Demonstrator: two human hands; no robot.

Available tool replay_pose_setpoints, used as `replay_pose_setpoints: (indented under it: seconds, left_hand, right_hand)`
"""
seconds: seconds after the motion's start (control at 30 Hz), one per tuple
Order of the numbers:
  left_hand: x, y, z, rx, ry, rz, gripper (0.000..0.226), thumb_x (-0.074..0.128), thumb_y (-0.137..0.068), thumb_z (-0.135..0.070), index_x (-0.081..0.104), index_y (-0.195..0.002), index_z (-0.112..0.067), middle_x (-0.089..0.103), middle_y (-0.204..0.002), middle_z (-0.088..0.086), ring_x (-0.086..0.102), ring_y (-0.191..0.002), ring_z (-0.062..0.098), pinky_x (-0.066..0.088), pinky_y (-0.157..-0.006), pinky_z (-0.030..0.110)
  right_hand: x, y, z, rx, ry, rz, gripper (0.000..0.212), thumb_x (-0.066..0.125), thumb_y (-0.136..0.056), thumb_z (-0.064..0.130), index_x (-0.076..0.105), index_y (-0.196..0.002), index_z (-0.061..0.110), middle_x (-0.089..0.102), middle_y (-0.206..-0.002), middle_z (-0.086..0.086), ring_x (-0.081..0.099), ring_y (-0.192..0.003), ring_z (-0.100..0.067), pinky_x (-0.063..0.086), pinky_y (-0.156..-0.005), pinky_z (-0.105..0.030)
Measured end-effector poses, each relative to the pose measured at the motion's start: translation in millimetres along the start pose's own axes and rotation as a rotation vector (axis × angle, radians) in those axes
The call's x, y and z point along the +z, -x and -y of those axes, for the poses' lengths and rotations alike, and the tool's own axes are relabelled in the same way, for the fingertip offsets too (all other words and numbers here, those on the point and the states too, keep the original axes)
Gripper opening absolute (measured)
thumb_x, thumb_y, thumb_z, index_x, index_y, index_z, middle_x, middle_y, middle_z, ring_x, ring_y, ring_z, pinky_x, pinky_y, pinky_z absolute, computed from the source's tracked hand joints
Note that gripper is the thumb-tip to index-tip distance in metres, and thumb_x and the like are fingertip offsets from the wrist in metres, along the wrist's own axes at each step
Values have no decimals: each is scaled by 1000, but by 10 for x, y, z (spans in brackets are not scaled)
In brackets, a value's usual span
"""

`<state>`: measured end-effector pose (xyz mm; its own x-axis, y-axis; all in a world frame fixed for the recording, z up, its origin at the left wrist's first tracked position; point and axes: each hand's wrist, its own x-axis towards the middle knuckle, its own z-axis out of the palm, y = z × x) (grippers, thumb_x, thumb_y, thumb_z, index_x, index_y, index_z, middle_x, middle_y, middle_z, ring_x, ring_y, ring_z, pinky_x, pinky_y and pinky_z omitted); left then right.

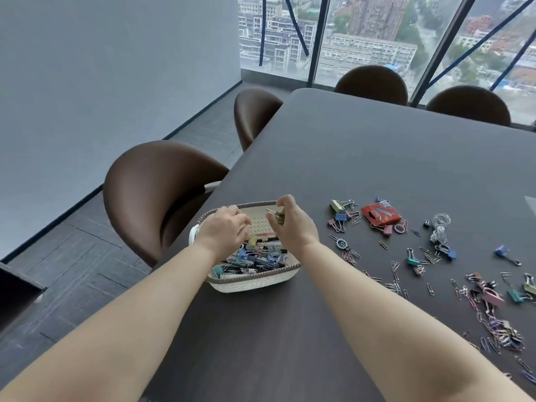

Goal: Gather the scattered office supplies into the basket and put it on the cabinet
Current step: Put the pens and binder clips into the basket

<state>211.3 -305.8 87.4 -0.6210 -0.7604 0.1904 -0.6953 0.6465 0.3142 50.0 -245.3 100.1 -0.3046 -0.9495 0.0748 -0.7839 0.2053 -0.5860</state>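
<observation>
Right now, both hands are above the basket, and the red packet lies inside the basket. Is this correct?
No. The left hand and the right hand are above the basket, but the red packet is not inside it: the head view shows it on the table, to the right of the basket, among loose clips.

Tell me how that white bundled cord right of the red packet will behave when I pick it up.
The white cord is probably floppy: its loops look loosely bundled, so ends may dangle. It looks thin, so likely light. Paper clips lie by its lower end and might snag.
</observation>
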Motion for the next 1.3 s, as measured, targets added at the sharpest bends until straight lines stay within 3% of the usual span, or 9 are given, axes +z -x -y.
replay_pose_setpoints:
  seconds: [0.2, 0.4, 0.5, 0.7, 0.9, 1.07, 1.13, 1.23, 1.3]
  left_hand:
    - [-23, 63, 69, -2, -58, -73, 16, 61, -83, -13, 66, -98, -12, 59, -97, 9, 54, -93, 27, 45, -79, 39]
    - [2, 80, 35, -23, -100, -71, 21, 60, -84, -17, 65, -103, -11, 58, -108, 9, 51, -105, 29, 40, -91, 43]
    - [26, 50, -70, -35, -110, -81, 25, 58, -86, -20, 63, -108, -10, 57, -112, 9, 50, -107, 29, 39, -91, 43]
    - [181, -76, -488, 58, -102, -202, 29, 60, -79, -20, 57, -107, -12, 57, -113, 12, 48, -107, 29, 43, -89, 47]
    - [643, -224, -1415, 367, -102, -256, 34, 43, -73, -31, 46, -104, -18, 40, -116, 2, 40, -103, 22, 34, -85, 35]
    - [1333, -229, -2125, 490, -59, -10, 42, 41, -75, -37, 47, -112, -18, 40, -126, 2, 37, -117, 22, 33, -97, 38]
    - [1579, -165, -2353, 433, -130, 168, 57, 36, -81, -47, 42, -130, -18, 33, -144, 7, 22, -133, 24, 27, -108, 45]
    - [1921, -15, -2592, 302, -217, 559, 87, 21, -77, -76, -3, -146, -29, -13, -155, 0, -19, -140, 27, 0, -112, 54]
    - [2106, 84, -2776, 379, -254, 643, 109, 9, -55, -93, -18, -142, -34, -24, -153, -1, -30, -136, 29, -6, -109, 59]
  right_hand:
    - [122, -70, -53, -53, 121, 158, 26, 60, -84, 38, 56, -103, 21, 53, -122, 0, 44, -118, -20, 31, -102, -33]
    - [84, -8, -80, -91, 104, 82, 28, 38, -98, 28, 61, -96, 12, 69, -88, -8, 55, -80, -26, 40, -83, -28]
    - [25, 28, -136, -120, 119, -5, 29, 36, -98, 33, 57, -98, 13, 66, -93, -5, 54, -91, -26, 37, -72, -29]
    - [-327, 184, -534, -114, 85, -128, 39, 47, -93, 32, 44, -128, 17, 49, -131, -3, 39, -122, -24, 30, -102, -35]
    - [-815, 658, -1567, 108, 131, -209, 42, 55, -88, 28, 46, -128, 17, 47, -135, -4, 38, -125, -27, 28, -104, -39]
    - [-1134, 1252, -2449, 337, 227, -192, 49, 52, -88, 32, 40, -135, 21, 38, -143, -3, 30, -132, -25, 22, -109, -41]
    - [-1212, 1531, -2756, 443, 277, -157, 54, 49, -89, 38, 33, -139, 23, 30, -149, -3, 21, -137, -24, 16, -112, -42]
    - [-1275, 1972, -3168, 614, 363, -23, 72, 43, -86, 58, 16, -145, 27, 8, -156, -3, 1, -143, -27, 4, -115, -48]
    - [-1269, 2248, -3373, 694, 389, 57, 88, 40, -78, 72, 5, -146, 30, -5, -157, -1, -10, -143, -30, -1, -113, -54]
